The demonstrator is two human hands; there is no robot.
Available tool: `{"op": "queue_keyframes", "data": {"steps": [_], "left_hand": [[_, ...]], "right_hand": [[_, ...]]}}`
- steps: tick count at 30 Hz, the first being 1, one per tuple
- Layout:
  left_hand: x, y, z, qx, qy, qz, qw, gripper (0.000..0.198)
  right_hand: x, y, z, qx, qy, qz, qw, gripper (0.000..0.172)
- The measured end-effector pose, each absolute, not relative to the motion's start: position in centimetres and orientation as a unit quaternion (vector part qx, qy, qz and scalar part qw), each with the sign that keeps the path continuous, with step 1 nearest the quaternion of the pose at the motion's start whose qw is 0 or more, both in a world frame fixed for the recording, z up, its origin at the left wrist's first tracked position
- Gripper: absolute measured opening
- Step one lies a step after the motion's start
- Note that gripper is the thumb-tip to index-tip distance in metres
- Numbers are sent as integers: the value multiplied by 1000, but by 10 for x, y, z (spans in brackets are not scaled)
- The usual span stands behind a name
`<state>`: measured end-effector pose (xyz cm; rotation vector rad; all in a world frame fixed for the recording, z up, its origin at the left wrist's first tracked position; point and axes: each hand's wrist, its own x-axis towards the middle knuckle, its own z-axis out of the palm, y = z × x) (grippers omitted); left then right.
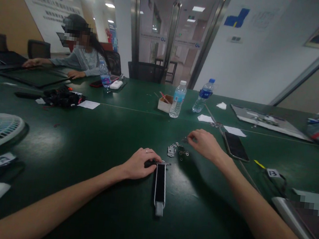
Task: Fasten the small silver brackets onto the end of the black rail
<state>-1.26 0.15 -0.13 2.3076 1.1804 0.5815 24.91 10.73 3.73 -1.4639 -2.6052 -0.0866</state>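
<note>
The left hand [140, 164] grasps a dark piece [149, 164] at the far end of the black, white-edged strip [160, 184]; whether the right hand [204, 144] grips anything is unclear; the job looks unfinished, metal bracket [171, 151] and rings [177, 144] lying loose on the desk [104, 129]

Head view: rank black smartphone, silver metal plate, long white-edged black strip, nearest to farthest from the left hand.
1. Long white-edged black strip, beside the left hand
2. Silver metal plate, ahead and right
3. Black smartphone, far right
</note>
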Motion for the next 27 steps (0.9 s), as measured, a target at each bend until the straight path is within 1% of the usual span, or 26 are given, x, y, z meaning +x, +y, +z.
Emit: {"op": "queue_keyframes", "data": {"steps": [2,6,11,13,17,20,23,27], "left_hand": [[-13,2,-1,844,430,212,239,23],[-12,2,-2,845,429,216,235,23],[-11,2,-2,846,430,217,229,22],[-11,2,-1,846,428,216,233,22],[-12,2,0,845,427,217,240,21],[-12,3,-1,843,429,219,241,20],[-12,2,-2,842,432,221,238,19],[-13,2,-3,842,430,226,234,18]], "right_hand": [[261,115,37,-520,-852,-11,61,25],[282,129,29,-550,-834,44,-2,26],[293,139,13,-572,-818,33,-46,26],[295,140,11,-576,-816,26,-41,24],[287,134,18,-555,-831,1,19,25],[269,121,26,-484,-873,44,45,23],[250,107,26,-421,-902,97,25,22],[239,101,18,-390,-914,110,-11,19]]}}
